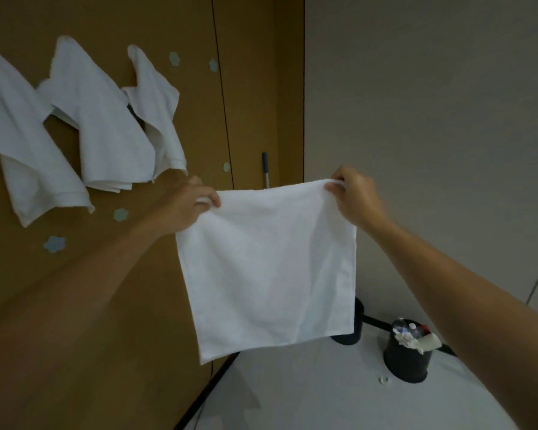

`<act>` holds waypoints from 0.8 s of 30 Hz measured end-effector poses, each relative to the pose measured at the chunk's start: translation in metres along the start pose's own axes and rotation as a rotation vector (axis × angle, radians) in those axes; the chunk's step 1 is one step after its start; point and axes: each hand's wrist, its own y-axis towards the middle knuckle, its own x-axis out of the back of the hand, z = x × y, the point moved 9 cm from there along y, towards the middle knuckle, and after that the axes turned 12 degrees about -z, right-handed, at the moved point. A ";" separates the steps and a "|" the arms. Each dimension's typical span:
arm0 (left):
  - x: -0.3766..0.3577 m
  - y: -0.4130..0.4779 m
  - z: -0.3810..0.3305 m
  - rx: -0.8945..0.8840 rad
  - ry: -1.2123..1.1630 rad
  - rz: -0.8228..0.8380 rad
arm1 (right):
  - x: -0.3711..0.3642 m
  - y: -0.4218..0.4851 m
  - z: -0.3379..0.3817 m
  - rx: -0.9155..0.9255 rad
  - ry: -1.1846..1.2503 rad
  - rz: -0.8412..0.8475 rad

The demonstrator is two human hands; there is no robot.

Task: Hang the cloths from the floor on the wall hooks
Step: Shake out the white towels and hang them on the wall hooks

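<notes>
Left hand [196, 203] and right hand [351, 193] each pinch a top corner of a white cloth [267, 268], spread in mid-air before the brown wall [168, 26]. Three cloths [106, 119] already hang. Next: hook one corner on a free hook [174, 58].

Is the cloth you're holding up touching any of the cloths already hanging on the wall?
Apart. The head view shows the held cloth spread between the left hand and right hand, with bare brown wall between it and the nearest hung cloth.
</notes>
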 end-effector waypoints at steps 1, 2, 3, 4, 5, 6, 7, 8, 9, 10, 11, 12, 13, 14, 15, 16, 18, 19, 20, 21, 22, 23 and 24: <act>-0.011 0.011 0.002 0.002 -0.001 0.032 | -0.005 0.009 -0.006 0.011 0.012 0.000; -0.020 0.021 0.005 0.010 -0.015 0.051 | -0.009 0.018 -0.012 0.026 0.031 -0.002; -0.027 0.031 0.008 0.033 -0.038 0.059 | -0.014 0.027 -0.016 0.048 0.054 0.001; -0.034 0.041 0.011 0.060 -0.062 0.064 | -0.022 0.037 -0.019 0.074 0.074 0.010; -0.042 0.049 0.013 0.081 -0.071 0.073 | -0.030 0.046 -0.022 0.098 0.090 0.027; -0.050 0.057 0.014 0.083 -0.068 0.082 | -0.039 0.057 -0.025 0.119 0.100 0.051; -0.057 0.066 0.017 0.087 -0.068 0.077 | -0.050 0.068 -0.029 0.150 0.106 0.077; -0.063 0.076 0.021 0.085 -0.072 0.066 | -0.062 0.078 -0.031 0.190 0.110 0.102; -0.069 0.086 0.028 0.086 -0.083 0.054 | -0.074 0.089 -0.033 0.232 0.113 0.123; -0.075 0.097 0.035 0.092 -0.094 0.048 | -0.085 0.100 -0.034 0.270 0.117 0.135; -0.080 0.109 0.045 0.121 -0.121 0.043 | -0.096 0.111 -0.036 0.297 0.126 0.141; -0.085 0.121 0.054 0.156 -0.155 0.038 | -0.107 0.122 -0.038 0.315 0.136 0.146; -0.090 0.134 0.063 0.190 -0.194 0.029 | -0.117 0.135 -0.040 0.318 0.154 0.152; -0.092 0.147 0.069 0.218 -0.234 0.013 | -0.127 0.148 -0.042 0.305 0.172 0.164; -0.094 0.161 0.076 0.236 -0.266 -0.008 | -0.137 0.163 -0.044 0.284 0.183 0.179; -0.098 0.175 0.082 0.249 -0.292 -0.028 | -0.147 0.179 -0.046 0.259 0.183 0.194; -0.104 0.202 0.093 0.254 -0.314 -0.067 | -0.167 0.208 -0.047 0.251 0.172 0.201; -0.107 0.215 0.099 0.249 -0.312 -0.087 | -0.176 0.220 -0.046 0.270 0.176 0.195; -0.109 0.227 0.106 0.245 -0.304 -0.116 | -0.185 0.230 -0.043 0.306 0.185 0.184; -0.112 0.237 0.113 0.247 -0.294 -0.144 | -0.194 0.238 -0.039 0.353 0.195 0.173; -0.114 0.246 0.122 0.249 -0.284 -0.165 | -0.204 0.246 -0.037 0.401 0.202 0.161; -0.117 0.254 0.129 0.244 -0.277 -0.170 | -0.215 0.254 -0.038 0.444 0.208 0.149; -0.122 0.261 0.134 0.231 -0.268 -0.160 | -0.226 0.264 -0.040 0.471 0.208 0.140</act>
